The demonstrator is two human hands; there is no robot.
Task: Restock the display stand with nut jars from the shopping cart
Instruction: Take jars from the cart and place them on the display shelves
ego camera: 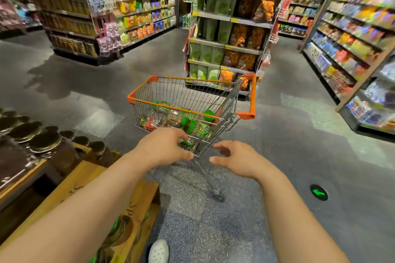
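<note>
No wording can be read — motion blur smears the shelf packets, price strips and jar labels. The one clear sign is a green arrow [319, 193] on a round floor marker, seemingly pointing left.

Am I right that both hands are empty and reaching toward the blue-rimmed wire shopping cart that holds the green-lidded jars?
Not quite: the shopping cart has an orange rim, not blue, as the head view shows. The rest holds: the left hand and right hand are both empty and reach toward the cart, which holds the green-lidded jars.
</note>
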